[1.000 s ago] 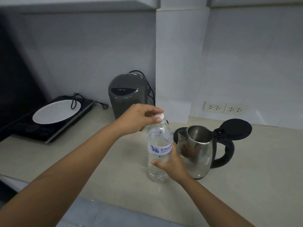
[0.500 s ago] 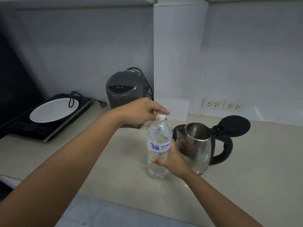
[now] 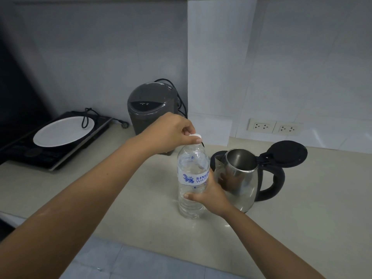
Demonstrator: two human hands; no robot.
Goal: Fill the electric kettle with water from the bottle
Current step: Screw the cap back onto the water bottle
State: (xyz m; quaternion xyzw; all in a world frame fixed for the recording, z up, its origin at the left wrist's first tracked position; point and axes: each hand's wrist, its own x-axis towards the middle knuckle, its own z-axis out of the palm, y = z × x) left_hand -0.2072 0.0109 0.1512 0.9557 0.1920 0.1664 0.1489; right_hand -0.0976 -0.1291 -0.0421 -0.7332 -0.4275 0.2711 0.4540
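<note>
A clear plastic water bottle point(image 3: 192, 178) with a blue and white label stands upright on the counter, mostly full. My right hand point(image 3: 209, 198) grips its lower body from the right. My left hand point(image 3: 173, 133) comes from above with its fingers pinched on the white cap point(image 3: 196, 136) at the bottle's top. Just right of the bottle stands a steel electric kettle point(image 3: 241, 178) with a black handle; its black lid point(image 3: 285, 153) is flipped open and the inside looks empty.
A grey appliance point(image 3: 150, 109) with a cord stands behind the bottle by the wall. At far left a black induction hob point(image 3: 30, 154) carries a white plate point(image 3: 62, 130) and a coiled cable. Two wall sockets point(image 3: 273, 127) sit behind the kettle. The beige counter point(image 3: 312, 218) continues right.
My left hand has stayed on the cap and turned slightly, fingers now pinching it from the left. Bottle, kettle and right hand keep their places; the camera shifted a little.
</note>
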